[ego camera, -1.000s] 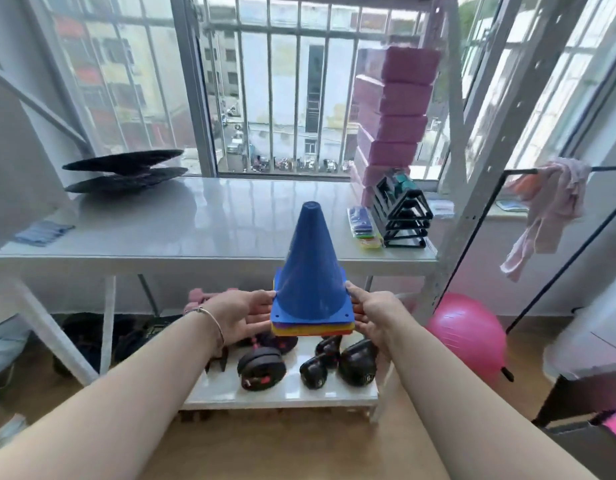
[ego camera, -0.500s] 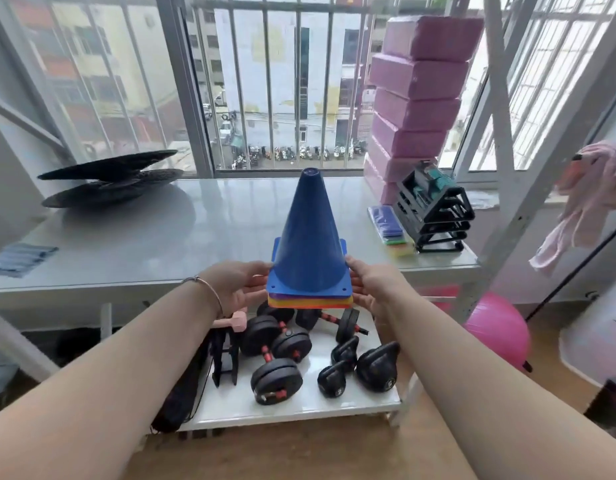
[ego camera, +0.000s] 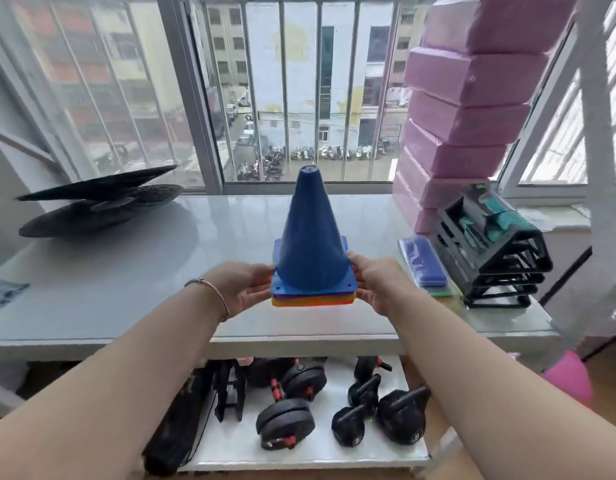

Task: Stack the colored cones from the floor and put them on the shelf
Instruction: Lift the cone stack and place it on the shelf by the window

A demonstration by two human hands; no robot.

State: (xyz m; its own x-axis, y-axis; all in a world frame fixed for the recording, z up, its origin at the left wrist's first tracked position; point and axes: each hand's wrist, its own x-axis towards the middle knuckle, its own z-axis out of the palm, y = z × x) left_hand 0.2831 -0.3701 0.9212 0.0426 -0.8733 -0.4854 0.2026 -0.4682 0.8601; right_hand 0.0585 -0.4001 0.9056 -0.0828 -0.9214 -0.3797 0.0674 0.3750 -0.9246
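1. cone stack point(ego camera: 311, 244): blue cone outermost, with purple, yellow and orange base edges showing beneath it; held over the front-middle of the shelf point(ego camera: 126, 271), just above its grey top or close to touching, which one cannot tell.
2. change: 1 s ago the stack was below the shelf edge, in front of the lower tier of dumbbells point(ego camera: 286, 424); it is now raised and carried forward over the top. judgement: stacking is done and only the set-down remains.
3. orientation: long axis near upright, tip toward the window, square base level and downward.
4. left hand point(ego camera: 246, 289): grip closed on the base's left edge.
5. right hand point(ego camera: 376, 285): grip closed on the base's right edge.
6. neighbours: black discs point(ego camera: 98, 202) well apart to the left; pink blocks point(ego camera: 469, 98) and black rack point(ego camera: 490, 247) to the right.
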